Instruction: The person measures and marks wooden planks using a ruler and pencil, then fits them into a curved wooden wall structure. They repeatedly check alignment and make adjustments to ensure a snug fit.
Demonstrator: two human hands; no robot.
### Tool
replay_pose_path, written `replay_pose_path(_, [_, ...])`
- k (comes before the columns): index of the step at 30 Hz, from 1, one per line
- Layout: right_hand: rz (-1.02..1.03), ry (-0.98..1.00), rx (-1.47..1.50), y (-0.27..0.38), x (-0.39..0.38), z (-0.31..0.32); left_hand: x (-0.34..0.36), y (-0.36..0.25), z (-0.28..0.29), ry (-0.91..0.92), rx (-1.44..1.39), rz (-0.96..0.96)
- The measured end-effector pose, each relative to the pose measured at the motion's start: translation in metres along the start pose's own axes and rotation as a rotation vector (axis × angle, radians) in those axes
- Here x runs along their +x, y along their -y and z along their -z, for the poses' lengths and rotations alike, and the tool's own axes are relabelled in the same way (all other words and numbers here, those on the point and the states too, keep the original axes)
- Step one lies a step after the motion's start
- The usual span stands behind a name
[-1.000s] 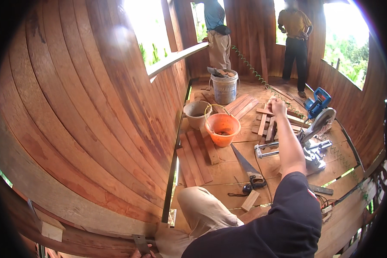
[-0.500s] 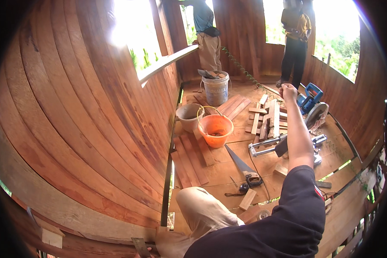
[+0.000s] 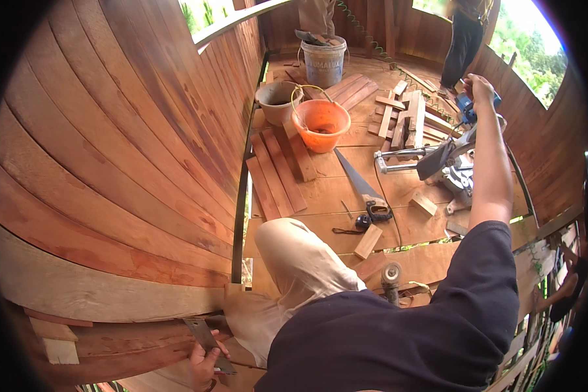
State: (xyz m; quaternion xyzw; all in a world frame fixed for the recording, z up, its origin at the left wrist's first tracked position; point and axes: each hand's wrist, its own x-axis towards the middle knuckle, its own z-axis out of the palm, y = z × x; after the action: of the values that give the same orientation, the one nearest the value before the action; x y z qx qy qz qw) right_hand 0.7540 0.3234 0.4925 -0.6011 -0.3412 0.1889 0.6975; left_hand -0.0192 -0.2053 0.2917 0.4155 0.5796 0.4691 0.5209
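Observation:
At the lower left my left hand grips a flat metal square beside a low timber rail; a small slim item shows below its fingers. My right arm is stretched forward, with my right hand closed in front of the blue-handled mitre saw, near its upper part; what the fingers hold is hidden. A handsaw, a black tape measure and small wood blocks lie on the plank floor beyond my bent knee. A cylindrical tool is partly visible beside my body.
An orange bucket, grey bucket and white pail stand among stacked planks and offcuts. A green coiled hose crosses behind. Two people stand at the back; another person appears at far right.
The view has tilted downward, lifting the room's contents in the picture. My right hand has moved rightward, toward the mitre saw. More of my left hand and the metal square now shows.

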Motion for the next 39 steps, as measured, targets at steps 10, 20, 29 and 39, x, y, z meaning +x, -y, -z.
replay_pose_path(10, [0.007, -0.015, -0.014, 0.009, 0.009, 0.007, 0.011, -0.001, 0.000, 0.019, -0.031, 0.013])
replay_pose_path(20, [-0.025, 0.048, -0.013, 0.008, 0.027, -0.007, 0.008, -0.010, -0.002, -0.004, -0.007, 0.027])
replay_pose_path(29, [-0.039, 0.026, 0.024, 0.012, 0.029, -0.014, 0.008, -0.014, -0.005, -0.035, -0.003, 0.050])
replay_pose_path(39, [0.540, 0.375, -0.191, -0.004, -0.131, -0.102, -0.004, -0.021, -0.009, 0.001, -0.017, 0.069])
